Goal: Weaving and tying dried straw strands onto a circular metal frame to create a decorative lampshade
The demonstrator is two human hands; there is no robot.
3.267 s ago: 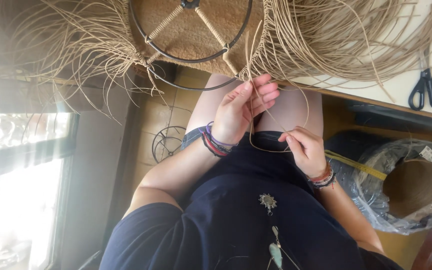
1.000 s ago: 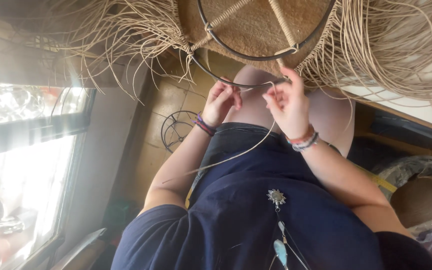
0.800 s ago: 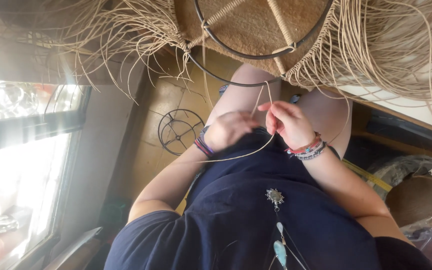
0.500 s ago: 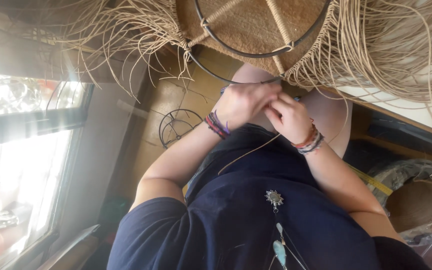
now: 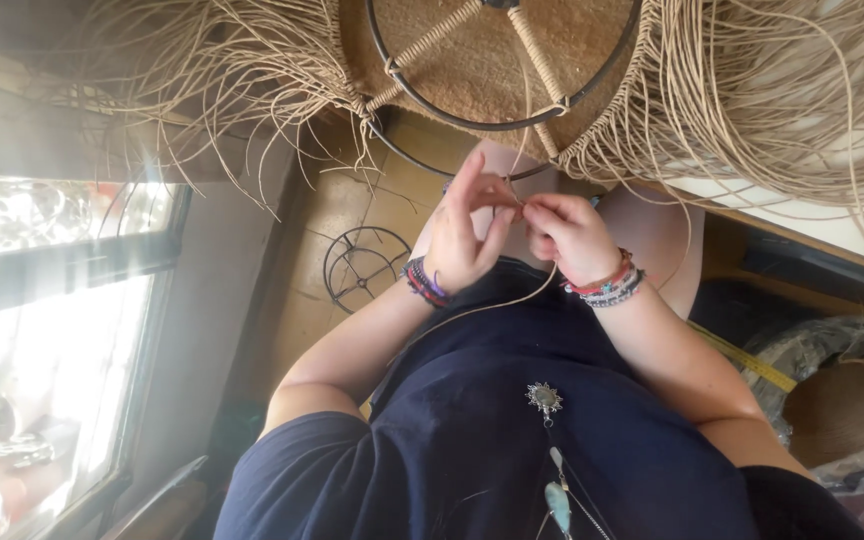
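My left hand (image 5: 460, 238) and my right hand (image 5: 574, 236) meet fingertip to fingertip over my lap, both pinching a thin tan cord (image 5: 493, 304) that trails down across my dark top. Just above them hangs a round black metal frame (image 5: 404, 95) with spokes wrapped in the same cord. A thick fringe of loose tan cords (image 5: 772, 110) spills from its rim to both sides. Both wrists wear beaded bracelets.
A small black wire ring frame (image 5: 365, 265) lies on the tiled floor to the left of my knee. A bright window (image 5: 52, 330) fills the left side. A white tabletop (image 5: 852, 225), a yellow tape measure (image 5: 742, 355) and a plastic bag holding a woven piece (image 5: 852, 405) are on the right.
My hands have drawn the cord through and come back together just under the frame's rim. The cord loop hanging over my lap has shortened.
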